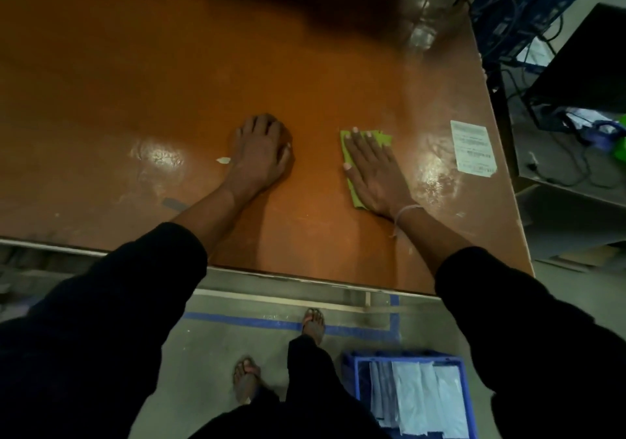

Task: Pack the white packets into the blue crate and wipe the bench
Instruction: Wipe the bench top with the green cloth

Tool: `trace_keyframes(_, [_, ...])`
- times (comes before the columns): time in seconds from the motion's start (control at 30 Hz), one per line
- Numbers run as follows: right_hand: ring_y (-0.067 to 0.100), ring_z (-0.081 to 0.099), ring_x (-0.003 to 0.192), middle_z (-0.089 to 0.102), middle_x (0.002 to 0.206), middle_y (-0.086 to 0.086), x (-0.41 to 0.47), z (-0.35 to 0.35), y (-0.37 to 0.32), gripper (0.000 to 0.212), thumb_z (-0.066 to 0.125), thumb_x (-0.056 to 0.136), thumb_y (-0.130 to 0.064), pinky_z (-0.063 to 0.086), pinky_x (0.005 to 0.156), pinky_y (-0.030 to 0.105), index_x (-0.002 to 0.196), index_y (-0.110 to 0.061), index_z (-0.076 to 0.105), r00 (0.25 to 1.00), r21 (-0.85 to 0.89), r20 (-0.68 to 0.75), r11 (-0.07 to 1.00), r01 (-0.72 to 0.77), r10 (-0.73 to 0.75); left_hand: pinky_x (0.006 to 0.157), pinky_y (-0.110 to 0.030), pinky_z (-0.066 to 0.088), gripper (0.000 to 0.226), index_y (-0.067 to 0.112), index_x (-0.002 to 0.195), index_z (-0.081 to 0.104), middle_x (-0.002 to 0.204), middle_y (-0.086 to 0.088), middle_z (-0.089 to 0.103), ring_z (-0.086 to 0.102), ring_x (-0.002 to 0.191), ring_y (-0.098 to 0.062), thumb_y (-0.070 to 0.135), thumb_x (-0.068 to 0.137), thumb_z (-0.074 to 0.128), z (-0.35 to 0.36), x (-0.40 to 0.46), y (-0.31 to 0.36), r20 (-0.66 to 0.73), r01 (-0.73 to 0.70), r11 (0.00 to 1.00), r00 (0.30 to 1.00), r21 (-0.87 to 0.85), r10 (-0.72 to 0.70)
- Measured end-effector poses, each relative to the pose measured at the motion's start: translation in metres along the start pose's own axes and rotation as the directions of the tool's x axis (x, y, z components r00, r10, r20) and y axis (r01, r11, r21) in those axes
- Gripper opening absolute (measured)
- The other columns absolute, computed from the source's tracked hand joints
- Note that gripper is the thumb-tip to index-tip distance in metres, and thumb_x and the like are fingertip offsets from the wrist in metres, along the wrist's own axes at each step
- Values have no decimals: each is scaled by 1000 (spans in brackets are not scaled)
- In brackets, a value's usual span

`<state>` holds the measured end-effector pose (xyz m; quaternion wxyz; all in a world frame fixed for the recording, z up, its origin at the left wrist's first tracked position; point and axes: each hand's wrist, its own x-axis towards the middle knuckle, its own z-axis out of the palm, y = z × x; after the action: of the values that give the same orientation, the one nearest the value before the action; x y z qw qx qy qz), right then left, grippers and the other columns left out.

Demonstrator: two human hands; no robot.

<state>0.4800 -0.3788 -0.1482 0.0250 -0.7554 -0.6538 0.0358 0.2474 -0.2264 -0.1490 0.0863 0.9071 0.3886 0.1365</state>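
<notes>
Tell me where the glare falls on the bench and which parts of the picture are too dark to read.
Head view: glare patches on the bench sit left of the left hand and right of the right hand, near the label; the far edge lies in shadow, the sleeves are featureless black, and the straight bench edges bow from wide-angle distortion.

A white printed label (473,147) lies on the bench at three o'clock, near the right edge. A small pale scrap (223,160) sits near centre, and a grey strip of tape (174,204) at eight o'clock from it. Blue floor tape (257,320) runs at six o'clock. Dark cables (528,42) tangle at two o'clock.
</notes>
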Motion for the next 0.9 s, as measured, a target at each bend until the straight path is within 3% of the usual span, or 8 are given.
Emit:
trace_keyframes(0.17, [29,3,155,1,169,4,44,-1,30,65,11,103,-49,11,123,56,161,-19,7,900,54,-30,900,-432,434,99,-49,39,47,10,132,54,138,-15,49,43,127,-36,42,98,44,2,4,-4,3,-26,1000,1000,4,26])
trace_keyframes(0.27, [30,3,155,0,169,4,62,-1,12,65,11,104,-49,11,123,54,161,-20,5,985,17,-20,985,-171,172,98,-50,40,48,12,132,53,137,-15,50,44,124,-37,42,97,42,-3,19,-12,33,-31,999,999,23,31])
trace_keyframes(0.33, [26,4,156,3,169,2,67,-2,22,62,15,106,-48,10,124,50,161,-21,8,998,-19,-5,998,56,-56,96,-50,41,46,12,131,52,135,-16,49,44,121,-38,44,98,42,-7,33,-22,27,-19,999,999,45,18])
trace_keyframes(0.37, [25,5,156,5,169,1,72,-4,32,61,18,107,-47,10,124,48,161,-21,10,998,-15,-12,998,69,-69,95,-51,41,44,12,130,51,134,-16,49,44,120,-38,42,100,44,-9,39,-27,18,-2,998,1000,55,1])
trace_keyframes(0.53, [30,0,155,-2,169,5,120,-4,48,65,13,105,-49,7,123,53,161,-18,5,914,39,-15,914,-404,405,96,-54,42,44,9,129,51,133,-19,48,43,120,-41,43,101,42,-10,65,-53,-8,59,995,998,82,-58])
trace_keyframes(0.7, [25,1,156,1,169,1,148,-6,52,62,14,106,-49,7,125,48,161,-22,7,997,-4,0,997,76,-76,95,-55,40,45,9,127,53,134,-18,46,43,120,-40,44,104,37,-2,75,-59,-50,114,991,993,65,-111])
trace_keyframes(0.83, [29,4,155,3,169,5,194,-10,85,65,14,104,-50,9,124,52,161,-19,9,963,43,-13,963,-267,268,92,-53,41,39,10,126,54,133,-16,48,44,119,-38,40,105,42,4,75,-60,-95,116,990,990,81,-108])
trace_keyframes(0.9, [29,1,155,0,169,5,217,-11,80,66,13,104,-50,6,124,52,161,-19,7,950,40,-2,949,-312,312,91,-51,41,39,10,125,54,132,-16,48,45,118,-38,40,103,43,5,78,-60,-105,118,989,989,87,-109])
